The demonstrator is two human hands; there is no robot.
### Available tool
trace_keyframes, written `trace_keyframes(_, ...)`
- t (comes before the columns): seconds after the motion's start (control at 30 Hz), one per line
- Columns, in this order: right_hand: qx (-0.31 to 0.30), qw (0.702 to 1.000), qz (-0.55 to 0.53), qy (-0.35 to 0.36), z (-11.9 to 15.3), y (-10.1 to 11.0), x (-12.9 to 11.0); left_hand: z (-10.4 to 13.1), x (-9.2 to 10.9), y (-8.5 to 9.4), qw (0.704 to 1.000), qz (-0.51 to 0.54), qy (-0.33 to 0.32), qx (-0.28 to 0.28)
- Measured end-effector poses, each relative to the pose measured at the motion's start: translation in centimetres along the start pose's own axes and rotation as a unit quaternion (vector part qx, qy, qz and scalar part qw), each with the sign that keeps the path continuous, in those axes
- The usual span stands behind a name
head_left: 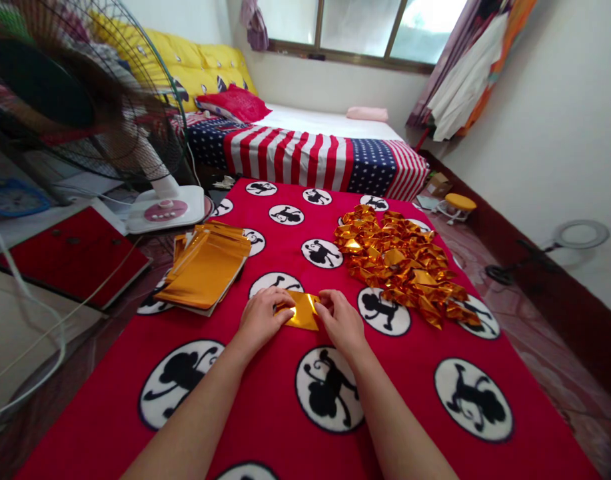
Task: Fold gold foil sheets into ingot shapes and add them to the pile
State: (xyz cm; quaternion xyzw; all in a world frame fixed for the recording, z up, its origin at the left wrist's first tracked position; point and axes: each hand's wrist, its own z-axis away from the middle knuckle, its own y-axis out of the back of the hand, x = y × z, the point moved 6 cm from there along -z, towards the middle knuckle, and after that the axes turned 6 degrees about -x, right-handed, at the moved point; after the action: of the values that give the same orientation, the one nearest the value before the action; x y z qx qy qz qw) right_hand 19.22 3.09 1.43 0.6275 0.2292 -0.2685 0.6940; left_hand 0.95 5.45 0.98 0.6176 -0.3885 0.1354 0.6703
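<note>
A small folded sheet of shiny gold foil paper (302, 312) lies on the red cloth in front of me. Its left end is gripped by my left hand (264, 313), thumb over the near side and fingers behind. At the other end, my right hand (339, 319) pinches the paper the same way. To the left rests a stack of flat gold foil sheets (205, 260), its edges uneven. On the right is a heap of folded, crumpled-looking gold foil pieces (400, 257). Neither hand touches the stack or the heap.
The table's red cloth (225, 407) carries round monkey prints. A white-based fan (168, 207) stands at the left, beside a dark red panel (70, 247). Beyond the table is a bed with a striped, starred cover (295, 157). A yellow stool (460, 202) stands at right.
</note>
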Motion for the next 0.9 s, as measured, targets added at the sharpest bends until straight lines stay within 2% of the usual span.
trace_keyframes(0.13, 0.018, 0.998, 0.042, -0.045, -0.4, 0.1, -0.3, 0.1, 0.0, -0.1, 1.000, -0.016, 0.002, 0.023)
trace_keyframes(0.3, 0.011, 0.996, 0.079, -0.039, -0.9, 0.3, -1.0, 0.1, 0.0, -0.1, 1.000, -0.014, -0.001, 0.027)
trace_keyframes(0.57, 0.015, 0.995, 0.091, -0.038, -1.7, 0.3, -0.5, 0.3, 0.3, 0.0, 0.999, -0.013, -0.004, 0.029)
trace_keyframes(0.9, 0.027, 0.995, 0.088, -0.039, -1.2, 0.3, -0.7, 0.3, 0.2, -0.1, 0.999, -0.020, 0.002, 0.028)
